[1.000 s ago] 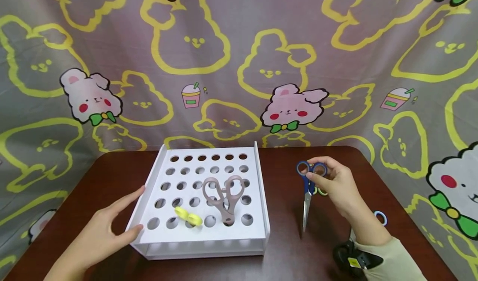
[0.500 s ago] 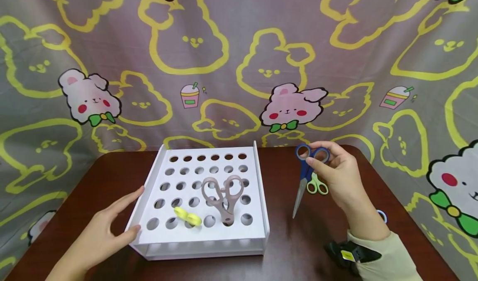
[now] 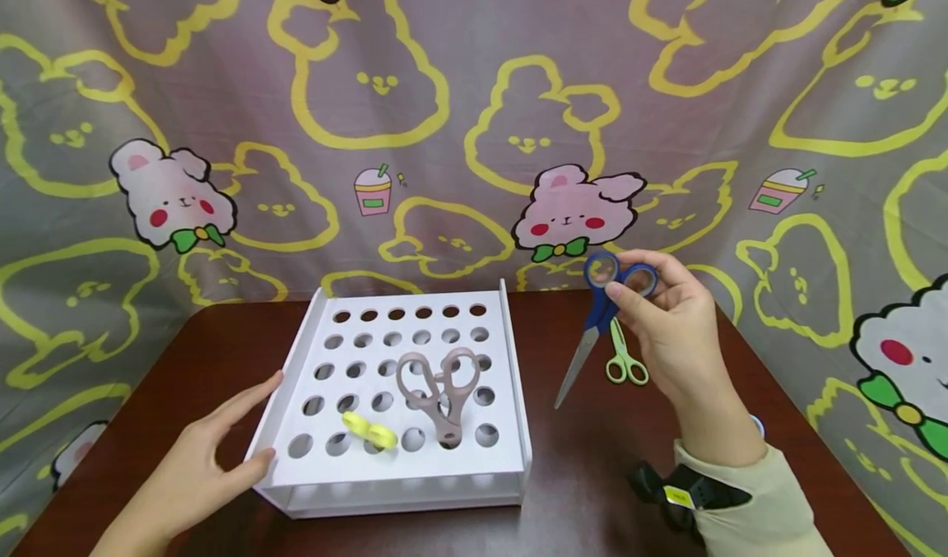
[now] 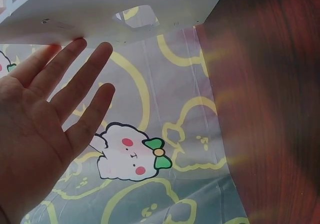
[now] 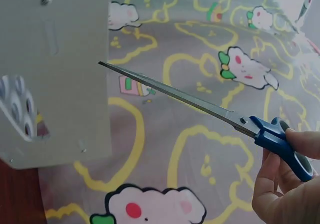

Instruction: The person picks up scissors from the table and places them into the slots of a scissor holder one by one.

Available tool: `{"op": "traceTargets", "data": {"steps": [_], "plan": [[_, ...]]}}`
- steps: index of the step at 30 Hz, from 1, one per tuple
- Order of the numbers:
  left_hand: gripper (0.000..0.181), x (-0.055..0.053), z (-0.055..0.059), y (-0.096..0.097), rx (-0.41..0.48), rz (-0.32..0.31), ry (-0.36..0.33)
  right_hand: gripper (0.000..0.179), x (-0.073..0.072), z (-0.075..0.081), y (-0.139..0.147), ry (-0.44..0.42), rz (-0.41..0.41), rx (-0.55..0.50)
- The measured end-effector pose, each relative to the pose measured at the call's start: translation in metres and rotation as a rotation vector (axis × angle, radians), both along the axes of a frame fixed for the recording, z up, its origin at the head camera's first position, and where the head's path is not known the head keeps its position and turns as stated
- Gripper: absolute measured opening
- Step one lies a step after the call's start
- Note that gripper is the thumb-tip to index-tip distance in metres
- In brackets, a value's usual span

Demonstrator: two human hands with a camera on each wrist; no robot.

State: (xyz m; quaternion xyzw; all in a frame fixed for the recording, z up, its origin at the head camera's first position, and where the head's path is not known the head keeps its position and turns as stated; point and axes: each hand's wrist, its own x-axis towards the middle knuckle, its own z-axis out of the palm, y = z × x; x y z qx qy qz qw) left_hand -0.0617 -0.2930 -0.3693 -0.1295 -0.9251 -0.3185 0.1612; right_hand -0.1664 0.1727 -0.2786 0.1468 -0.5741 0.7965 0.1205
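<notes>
In the head view my right hand [image 3: 677,322] pinches a pair of blue-handled scissors [image 3: 596,314] by the handle loops, raised over the table. Its closed blades slant down and left, toward a white holed rack [image 3: 407,468]. The right wrist view shows the thumb on the scissors' blue handle [image 5: 280,141]. My left hand [image 3: 196,466] is at the rack's left side wall, its fingers fairly straight and spread, fingertips right at the wall's edge. Taupe scissors [image 3: 444,401] stand handles up in a front-row hole, and a yellow handle [image 3: 370,432] sticks up left of them.
Small light-green scissors [image 3: 625,364] lie on the dark red-brown table [image 3: 578,458], behind the blue pair. A pale blue loop [image 3: 757,427] shows partly behind my right forearm, which wears a black wrist camera [image 3: 677,491]. A cartoon-printed curtain [image 3: 444,146] hangs behind the table.
My right hand has lifted the blue scissors, and their blades have swung from near vertical to pointing down-left. The light-green scissors have come into fuller view. My left hand stays at the rack.
</notes>
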Motion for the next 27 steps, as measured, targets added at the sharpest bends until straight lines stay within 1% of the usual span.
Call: {"op": "traceTargets", "data": {"steps": [4,8,13,16,20,27], "plan": [[0.086,0.000,0.000,0.000,-0.001,0.000,0.003,0.028,-0.003,0.006,-0.007,0.023,0.021,-0.031],[0.084,0.000,-0.001,-0.001,-0.002,0.010,-0.014,0.028,-0.006,0.011,-0.014,0.035,0.034,-0.038],[0.084,0.000,-0.002,-0.001,0.001,0.020,-0.018,0.026,-0.008,0.016,-0.025,0.027,0.015,-0.052],[0.085,0.000,-0.003,-0.001,0.002,0.021,-0.014,0.026,-0.010,0.017,-0.031,0.014,0.009,-0.069],[0.085,0.000,-0.004,-0.002,0.004,0.027,-0.028,0.026,-0.013,0.017,-0.039,0.001,0.007,-0.070],[0.084,-0.001,-0.005,-0.003,0.001,0.045,-0.051,0.028,-0.016,0.014,-0.054,0.028,0.045,-0.049]]}}
